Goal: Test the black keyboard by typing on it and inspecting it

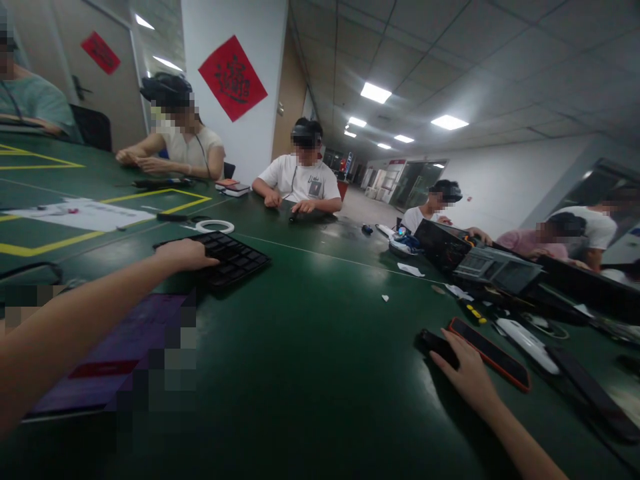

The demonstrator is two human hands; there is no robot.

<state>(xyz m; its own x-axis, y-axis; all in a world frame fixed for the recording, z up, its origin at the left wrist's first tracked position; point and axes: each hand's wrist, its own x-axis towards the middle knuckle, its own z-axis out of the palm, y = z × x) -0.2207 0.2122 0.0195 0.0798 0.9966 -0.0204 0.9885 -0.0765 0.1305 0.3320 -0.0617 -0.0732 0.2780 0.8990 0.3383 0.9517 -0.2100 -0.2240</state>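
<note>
My left hand reaches across to the left and grips the near-left side of a flat black tray-like piece with a grid pattern. The piece lies on the green table, its left part covered by my fingers. On the right, my right hand is closed around a small dark object resting on the tabletop. Its kind is hard to make out. Just beyond that hand lies a phone in an orange-edged case.
A white ring lies behind the gridded piece, near papers and yellow tape. A purple sheet or screen is under my left forearm. An open computer case and a white device crowd the right. Several people sit around.
</note>
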